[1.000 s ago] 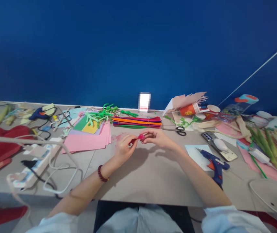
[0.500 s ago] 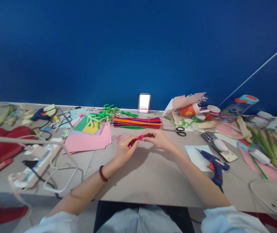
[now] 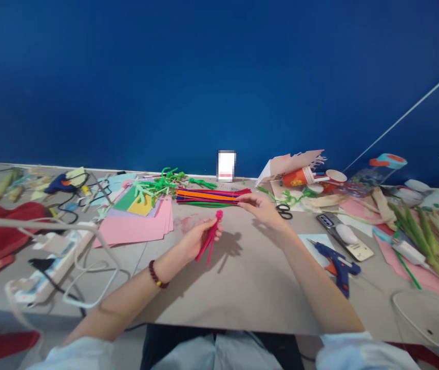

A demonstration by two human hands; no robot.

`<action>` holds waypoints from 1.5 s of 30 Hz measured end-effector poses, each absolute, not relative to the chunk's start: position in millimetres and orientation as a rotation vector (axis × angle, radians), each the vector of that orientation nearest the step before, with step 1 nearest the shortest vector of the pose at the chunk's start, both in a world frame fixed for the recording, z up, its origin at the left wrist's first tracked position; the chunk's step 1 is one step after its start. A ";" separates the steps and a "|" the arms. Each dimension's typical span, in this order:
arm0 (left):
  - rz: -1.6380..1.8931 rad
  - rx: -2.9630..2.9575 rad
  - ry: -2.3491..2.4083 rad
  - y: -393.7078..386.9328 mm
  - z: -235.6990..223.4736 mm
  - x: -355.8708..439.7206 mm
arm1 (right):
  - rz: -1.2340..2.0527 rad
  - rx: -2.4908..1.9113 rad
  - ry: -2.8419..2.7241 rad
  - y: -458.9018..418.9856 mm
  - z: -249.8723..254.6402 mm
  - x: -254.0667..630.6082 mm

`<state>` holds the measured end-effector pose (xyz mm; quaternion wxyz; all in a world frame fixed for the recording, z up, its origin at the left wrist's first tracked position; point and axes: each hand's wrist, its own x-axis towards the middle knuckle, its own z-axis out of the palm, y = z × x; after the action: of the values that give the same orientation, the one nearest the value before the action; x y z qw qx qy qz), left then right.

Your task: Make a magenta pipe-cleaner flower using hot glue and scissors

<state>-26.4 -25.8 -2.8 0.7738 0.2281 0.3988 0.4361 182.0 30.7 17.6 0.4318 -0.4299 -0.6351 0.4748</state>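
Observation:
My left hand (image 3: 195,240) is closed round a small bunch of pink and red pipe cleaners (image 3: 210,240), held upright over the grey table (image 3: 242,277), the pink tip at the top. My right hand (image 3: 258,207) reaches forward to the flat bundle of coloured pipe cleaners (image 3: 207,197) lying at the back of the table. Its fingertips pinch at the bundle's right end; what they grip is too small to make out.
Pink and coloured paper sheets (image 3: 138,223) and green pipe-cleaner shapes (image 3: 161,182) lie to the left. Black scissors (image 3: 283,210), a blue glue gun (image 3: 337,261), a phone (image 3: 342,236) and paper cups (image 3: 300,177) are on the right. A power strip with cables (image 3: 55,259) sits at the left.
My hands have parted. The right hand let go of the pink piece and moved forward to the coloured bundle. The left hand now holds the pink bunch upright alone.

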 end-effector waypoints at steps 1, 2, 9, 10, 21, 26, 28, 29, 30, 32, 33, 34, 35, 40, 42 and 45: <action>0.944 0.514 0.852 -24.7 -2.6 -24.9 | 1.140 -1.045 -1.594 31.9 17.3 183.2; 0.945 0.532 0.844 -23.2 -2.9 -22.9 | 1.110 -1.035 -1.603 32.4 17.2 183.6; 0.933 0.514 0.716 -8.8 -23.2 -5.3 | 1.180 -1.133 -1.635 23.8 18.8 171.8; 0.936 0.503 0.697 -8.2 -27.2 -4.0 | 1.177 -1.104 -1.656 22.5 17.5 169.5; 0.984 0.493 0.640 -7.7 -46.4 -4.7 | 1.171 -0.959 -1.604 17.7 -18.0 149.0; 0.994 0.509 0.642 -7.1 -48.5 -4.2 | 1.178 -0.949 -1.603 20.7 -24.7 150.9; 0.997 0.518 0.645 -7.9 -47.6 -3.8 | 1.151 -0.938 -1.578 21.3 -27.2 150.2; 1.000 0.521 0.647 -8.4 -46.8 -3.6 | 1.138 -0.932 -1.565 21.3 -28.4 149.4; 1.004 0.525 0.649 -9.0 -45.9 -3.5 | 1.126 -0.931 -1.553 21.1 -29.6 148.6; 1.009 0.533 0.654 -10.2 -44.1 -3.3 | 1.107 -0.938 -1.543 20.4 -31.6 146.8; 1.011 0.535 0.657 -10.7 -43.4 -3.3 | 1.099 -0.944 -1.540 19.9 -32.4 146.1; 1.010 0.539 0.658 -11.1 -42.8 -3.2 | 1.097 -0.947 -1.534 19.5 -32.9 145.6; 1.010 0.545 0.658 -11.4 -42.4 -3.3 | 1.102 -0.946 -1.525 19.1 -33.1 145.3; 1.007 0.556 0.671 -10.3 -42.9 -4.7 | 1.209 -0.949 -1.475 20.2 -27.6 147.8; 0.991 0.533 0.688 -9.5 -43.6 -5.7 | 1.259 -0.948 -1.449 21.5 -22.4 150.4; 0.982 0.515 0.723 -8.9 -44.6 -6.5 | 1.323 -0.960 -1.457 23.1 -14.4 155.6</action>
<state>-6.5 -8.9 -44.6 0.7887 0.2391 0.3357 0.4561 155.6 23.1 -14.4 0.4582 -0.3897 -0.5913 0.5372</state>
